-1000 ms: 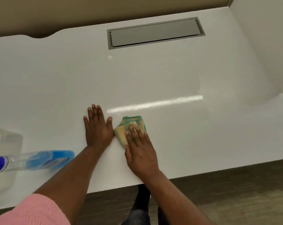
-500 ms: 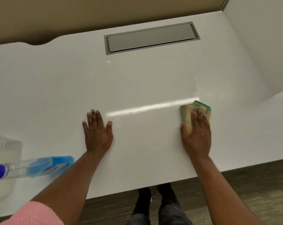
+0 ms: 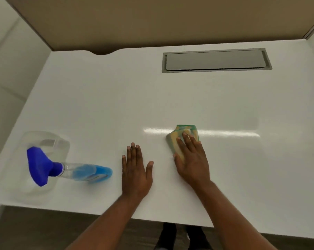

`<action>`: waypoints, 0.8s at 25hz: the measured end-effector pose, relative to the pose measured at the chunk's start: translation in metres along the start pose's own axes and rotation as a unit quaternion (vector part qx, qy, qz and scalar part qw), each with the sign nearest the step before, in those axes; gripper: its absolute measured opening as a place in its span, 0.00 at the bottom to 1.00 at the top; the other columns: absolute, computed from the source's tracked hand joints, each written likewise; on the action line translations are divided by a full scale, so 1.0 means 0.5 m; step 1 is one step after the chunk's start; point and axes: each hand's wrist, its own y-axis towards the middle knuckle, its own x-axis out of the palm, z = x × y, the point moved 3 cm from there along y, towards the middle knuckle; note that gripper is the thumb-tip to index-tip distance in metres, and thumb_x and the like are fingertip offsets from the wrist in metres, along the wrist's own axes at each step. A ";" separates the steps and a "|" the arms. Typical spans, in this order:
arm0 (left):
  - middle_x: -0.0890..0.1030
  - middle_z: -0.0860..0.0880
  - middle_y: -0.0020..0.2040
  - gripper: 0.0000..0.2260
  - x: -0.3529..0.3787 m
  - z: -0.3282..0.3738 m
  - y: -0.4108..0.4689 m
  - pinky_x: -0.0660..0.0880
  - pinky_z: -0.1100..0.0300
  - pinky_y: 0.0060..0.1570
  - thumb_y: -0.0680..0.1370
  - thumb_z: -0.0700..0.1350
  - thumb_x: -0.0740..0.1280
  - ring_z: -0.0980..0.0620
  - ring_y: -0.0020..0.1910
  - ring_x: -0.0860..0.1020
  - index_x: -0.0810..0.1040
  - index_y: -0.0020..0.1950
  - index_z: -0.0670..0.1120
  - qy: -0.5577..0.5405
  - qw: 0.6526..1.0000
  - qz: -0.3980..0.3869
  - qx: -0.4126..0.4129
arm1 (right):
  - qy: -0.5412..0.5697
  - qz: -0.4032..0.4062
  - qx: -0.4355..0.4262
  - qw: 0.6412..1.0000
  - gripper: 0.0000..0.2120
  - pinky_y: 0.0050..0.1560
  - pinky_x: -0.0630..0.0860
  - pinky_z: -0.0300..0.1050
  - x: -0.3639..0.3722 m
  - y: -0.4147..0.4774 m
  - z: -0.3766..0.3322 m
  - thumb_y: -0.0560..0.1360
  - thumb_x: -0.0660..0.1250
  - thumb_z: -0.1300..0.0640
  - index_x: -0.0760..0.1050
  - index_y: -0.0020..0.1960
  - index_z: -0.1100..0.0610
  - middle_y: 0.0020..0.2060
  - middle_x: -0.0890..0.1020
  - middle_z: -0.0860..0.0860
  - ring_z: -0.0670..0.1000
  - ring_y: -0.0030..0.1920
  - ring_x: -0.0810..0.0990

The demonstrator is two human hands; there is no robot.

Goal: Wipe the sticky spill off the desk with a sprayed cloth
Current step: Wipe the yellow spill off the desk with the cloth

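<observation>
A folded yellow and green cloth [image 3: 179, 136] lies flat on the white desk [image 3: 102, 105]. My right hand [image 3: 190, 159] presses down on it, fingers spread over its near half. To its left, my left hand [image 3: 135, 170] rests palm down on the bare desk with its fingers apart, holding nothing. A spray bottle [image 3: 71, 171] with blue liquid and a blue trigger head lies on its side at the left. No spill shows on the glossy surface.
A grey cable hatch [image 3: 215, 60] is set into the desk at the back right. A clear plastic container [image 3: 46, 141] sits under the bottle's trigger head. A tan partition [image 3: 152, 20] runs behind the desk. The near edge drops to a dark floor.
My right hand slid the cloth right, away from my left hand, then back left partway. My head turned left, bringing the whole spray bottle into view. My left hand stayed put.
</observation>
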 end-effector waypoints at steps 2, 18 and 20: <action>0.39 0.45 0.83 0.34 0.009 -0.030 -0.023 0.43 0.45 0.82 0.82 0.62 0.40 0.47 0.83 0.40 0.40 0.83 0.43 0.012 0.998 -0.011 -0.054 | 0.017 -0.060 -0.092 0.994 0.27 0.80 0.56 0.59 0.021 0.021 -0.028 0.78 0.64 0.46 0.70 0.76 0.48 0.79 0.65 0.48 0.52 0.80 0.62; 0.46 0.44 0.85 0.33 0.033 -0.060 -0.026 0.44 0.48 0.81 0.85 0.60 0.50 0.48 0.83 0.42 0.44 0.83 0.43 0.028 0.996 0.022 -0.084 | 0.033 -0.154 -0.220 0.963 0.19 0.78 0.54 0.61 0.183 0.311 -0.218 0.81 0.60 0.51 0.77 0.71 0.46 0.76 0.72 0.47 0.55 0.78 0.65; 0.48 0.44 0.85 0.33 0.035 -0.063 -0.027 0.46 0.47 0.81 0.85 0.60 0.49 0.48 0.84 0.43 0.46 0.83 0.43 0.030 0.996 0.022 -0.086 | 0.051 -0.182 -0.253 0.949 0.18 0.78 0.54 0.61 0.197 0.285 -0.243 0.80 0.62 0.52 0.78 0.69 0.46 0.75 0.73 0.47 0.54 0.77 0.66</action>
